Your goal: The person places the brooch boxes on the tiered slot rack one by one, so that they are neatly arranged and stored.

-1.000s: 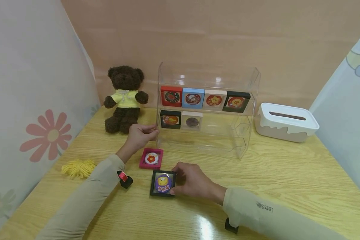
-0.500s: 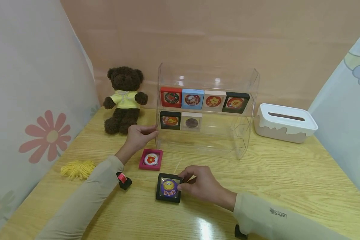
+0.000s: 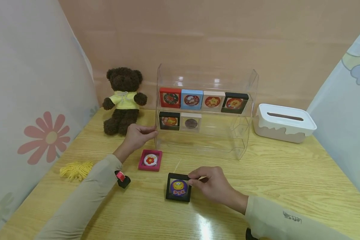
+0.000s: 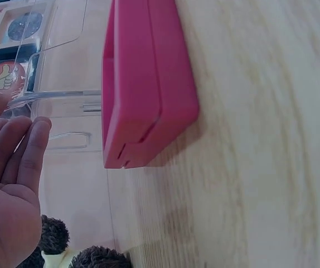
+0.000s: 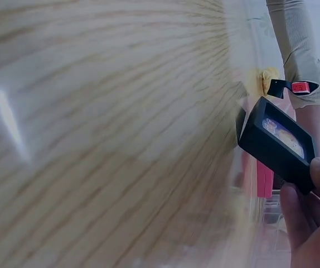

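In the head view my right hand (image 3: 214,185) pinches the right edge of a black square display frame (image 3: 178,200) containing a purple round badge with a yellow bear (image 3: 178,186). The right wrist view shows the black frame (image 5: 277,145) tilted up, thumb on its front and fingers behind. My left hand (image 3: 137,137) pinches the left side edge of a clear acrylic rack (image 3: 219,128); the left wrist view has this hand (image 4: 9,167) at that edge. A pink frame (image 3: 141,161) with a red-flower badge lies flat below the left hand.
On the rack's upper shelf stand red (image 3: 170,90), blue (image 3: 192,93), cream (image 3: 214,95) and black frames (image 3: 236,96); the lower shelf bears black (image 3: 169,128) and cream frames (image 3: 191,116). Around it are a brown teddy bear (image 3: 124,100), yellow yarn (image 3: 76,170) and a tissue box (image 3: 283,123).
My right hand has drawn the black frame rightward and tipped it up from lying nearly flat on the table. The left hand stays at the rack's edge.
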A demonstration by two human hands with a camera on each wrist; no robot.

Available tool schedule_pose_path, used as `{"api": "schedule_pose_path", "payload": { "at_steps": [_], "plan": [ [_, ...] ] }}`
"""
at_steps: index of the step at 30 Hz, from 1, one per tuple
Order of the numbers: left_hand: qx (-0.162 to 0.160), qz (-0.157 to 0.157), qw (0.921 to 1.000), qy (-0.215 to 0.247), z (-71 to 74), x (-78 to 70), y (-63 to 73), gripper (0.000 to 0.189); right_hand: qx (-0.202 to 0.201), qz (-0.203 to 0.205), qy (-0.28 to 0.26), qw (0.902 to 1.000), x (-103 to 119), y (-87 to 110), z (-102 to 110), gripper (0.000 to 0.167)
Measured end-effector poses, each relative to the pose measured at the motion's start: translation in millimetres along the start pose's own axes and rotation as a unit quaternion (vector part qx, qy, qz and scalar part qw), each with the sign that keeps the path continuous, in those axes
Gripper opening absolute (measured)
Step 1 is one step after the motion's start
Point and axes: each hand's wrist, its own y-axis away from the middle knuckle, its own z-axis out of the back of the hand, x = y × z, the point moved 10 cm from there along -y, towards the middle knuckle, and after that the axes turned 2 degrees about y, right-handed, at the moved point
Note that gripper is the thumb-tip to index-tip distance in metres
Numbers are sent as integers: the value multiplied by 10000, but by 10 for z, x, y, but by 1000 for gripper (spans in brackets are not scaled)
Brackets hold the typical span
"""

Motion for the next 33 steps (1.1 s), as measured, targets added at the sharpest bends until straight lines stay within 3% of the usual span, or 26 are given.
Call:
{"api": "schedule_pose_path", "payload": {
  "at_steps": [16, 29, 33],
  "plan": [
    [21, 15, 10000, 75, -8, -9, -4, 24, -628, -204, 464, 9967, -121, 32, 429, 9],
    [45, 20, 10000, 38, -2, 11, -7, 25, -1458, 15, 1281, 9810, -226, -97, 876, 11],
    [87, 50, 9999, -94, -14, -136, 55, 23, -1595, -38, 1499, 9757, -262, -144, 1003, 8]
  ]
}}
